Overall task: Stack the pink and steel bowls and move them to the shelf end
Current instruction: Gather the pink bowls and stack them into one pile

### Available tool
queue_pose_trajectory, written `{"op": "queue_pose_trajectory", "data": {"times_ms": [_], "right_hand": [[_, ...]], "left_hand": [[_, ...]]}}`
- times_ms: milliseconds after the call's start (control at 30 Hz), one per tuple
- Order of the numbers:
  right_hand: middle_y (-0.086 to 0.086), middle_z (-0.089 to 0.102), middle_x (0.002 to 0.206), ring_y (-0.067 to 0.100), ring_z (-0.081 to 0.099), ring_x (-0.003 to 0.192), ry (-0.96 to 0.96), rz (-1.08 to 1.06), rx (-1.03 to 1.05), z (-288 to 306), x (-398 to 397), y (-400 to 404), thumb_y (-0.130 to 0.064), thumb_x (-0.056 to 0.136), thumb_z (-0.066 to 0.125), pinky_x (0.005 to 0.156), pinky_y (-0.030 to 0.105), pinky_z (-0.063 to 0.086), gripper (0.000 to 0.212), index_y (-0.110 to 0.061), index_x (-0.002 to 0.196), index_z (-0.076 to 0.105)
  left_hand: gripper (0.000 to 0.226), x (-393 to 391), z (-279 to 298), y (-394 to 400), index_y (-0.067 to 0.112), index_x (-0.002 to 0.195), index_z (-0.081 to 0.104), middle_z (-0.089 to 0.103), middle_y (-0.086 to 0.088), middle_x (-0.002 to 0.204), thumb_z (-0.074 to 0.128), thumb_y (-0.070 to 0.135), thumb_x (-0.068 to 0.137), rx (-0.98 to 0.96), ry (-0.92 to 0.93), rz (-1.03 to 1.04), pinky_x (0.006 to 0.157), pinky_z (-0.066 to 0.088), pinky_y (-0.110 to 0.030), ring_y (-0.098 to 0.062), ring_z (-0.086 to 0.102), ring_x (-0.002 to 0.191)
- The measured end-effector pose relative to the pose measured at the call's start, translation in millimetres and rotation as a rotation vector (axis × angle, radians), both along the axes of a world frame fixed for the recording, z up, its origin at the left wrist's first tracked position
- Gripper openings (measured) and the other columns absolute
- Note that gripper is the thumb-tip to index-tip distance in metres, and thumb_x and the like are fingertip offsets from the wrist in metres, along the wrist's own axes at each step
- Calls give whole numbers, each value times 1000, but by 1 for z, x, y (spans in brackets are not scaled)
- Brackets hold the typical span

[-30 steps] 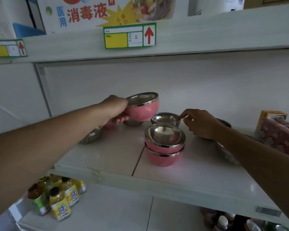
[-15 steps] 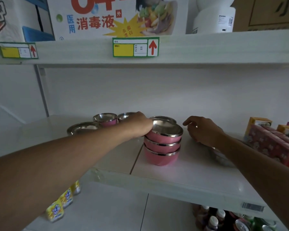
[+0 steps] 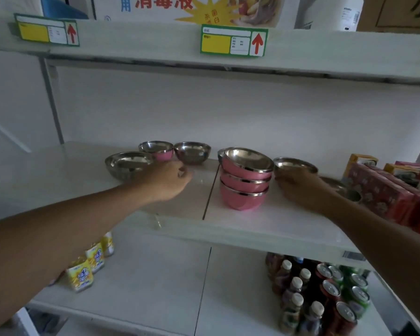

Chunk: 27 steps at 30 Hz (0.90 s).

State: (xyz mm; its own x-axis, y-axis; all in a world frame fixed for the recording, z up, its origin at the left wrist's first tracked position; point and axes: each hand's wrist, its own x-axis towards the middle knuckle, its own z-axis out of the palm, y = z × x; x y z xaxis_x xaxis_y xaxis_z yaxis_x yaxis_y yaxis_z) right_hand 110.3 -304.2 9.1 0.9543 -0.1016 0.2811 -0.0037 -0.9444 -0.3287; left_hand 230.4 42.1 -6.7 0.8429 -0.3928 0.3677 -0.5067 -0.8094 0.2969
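Note:
Three pink bowls with steel rims stand stacked on the middle shelf, the top one tilted. My left hand hovers to the left of the stack, empty, fingers loosely curled, close to a wide steel bowl. Behind it sit a single pink bowl and a steel bowl. My right hand rests just right of the stack, in front of another steel bowl, holding nothing. One more steel bowl is partly hidden behind my right forearm.
Red patterned boxes and a yellow carton fill the shelf's right end. The upper shelf carries price labels. Below stand yellow juice packs, bottles and cans. A metal upright marks the left side.
My left hand set the third pink bowl on the stack, let go and drew back to the left. My right hand stayed beside the stack.

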Motion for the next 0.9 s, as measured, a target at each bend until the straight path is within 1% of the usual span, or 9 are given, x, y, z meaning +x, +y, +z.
{"op": "queue_pose_trajectory", "data": {"times_ms": [100,167,267,367,467,600,700,800,900], "right_hand": [[9,69,104,22,61,88,-28,-9,-25,-12,-18,7,-6,103,56,75,21,47,19,-3,115,72],[8,74,107,21,65,87,13,-16,-72,-16,-31,12,-13,103,59,76,25,49,21,-10,114,76],[8,77,118,29,71,105,43,-29,-71,-17,-47,17,-20,102,61,95,38,56,22,-17,117,77],[0,77,115,19,72,96,55,63,-65,-19,-62,21,-28,102,61,91,40,60,21,-28,118,73],[-4,77,114,11,69,87,42,146,-43,-24,-70,32,-34,102,60,81,33,57,22,-33,121,71],[-4,75,116,13,69,92,-19,241,-23,-23,-79,58,-32,104,57,80,30,56,26,-30,125,72],[-4,72,114,8,64,89,-69,368,-5,-16,-77,79,-23,103,61,73,9,46,24,-22,123,74],[-7,69,110,10,63,93,-86,415,1,-9,-65,105,-19,102,63,85,22,53,22,-17,120,76],[-5,74,113,11,68,96,-51,389,33,-3,-43,132,-23,102,64,90,30,59,24,-19,122,76]], "left_hand": [[46,-19,-20,8,23,128,76,75,-2,130,48,54,108,68,-59,-1,90,48,-35,-27,67,122],[47,-37,-23,10,19,135,73,72,-5,141,50,50,110,54,15,-19,97,46,-34,-29,62,132],[46,-65,-22,14,19,140,71,69,-4,148,51,48,110,65,95,28,99,46,-30,-26,62,134],[45,-89,-20,19,20,140,71,68,-4,149,53,48,110,75,107,111,104,48,-32,-27,62,135],[46,-103,-19,24,21,142,70,67,-5,151,52,48,109,98,117,170,106,48,-34,-28,61,138],[51,-116,-16,27,22,147,66,64,-4,155,48,51,110,134,139,196,109,47,-35,-27,58,141],[52,-114,-10,32,21,151,63,62,-5,158,50,50,110,148,142,201,108,46,-34,-27,56,143],[53,-104,-6,37,19,153,62,61,-6,159,50,49,111,146,147,151,109,47,-34,-27,57,143],[56,-86,-4,43,18,157,59,59,-6,162,48,50,112,154,145,95,113,47,-37,-27,56,145]]}}
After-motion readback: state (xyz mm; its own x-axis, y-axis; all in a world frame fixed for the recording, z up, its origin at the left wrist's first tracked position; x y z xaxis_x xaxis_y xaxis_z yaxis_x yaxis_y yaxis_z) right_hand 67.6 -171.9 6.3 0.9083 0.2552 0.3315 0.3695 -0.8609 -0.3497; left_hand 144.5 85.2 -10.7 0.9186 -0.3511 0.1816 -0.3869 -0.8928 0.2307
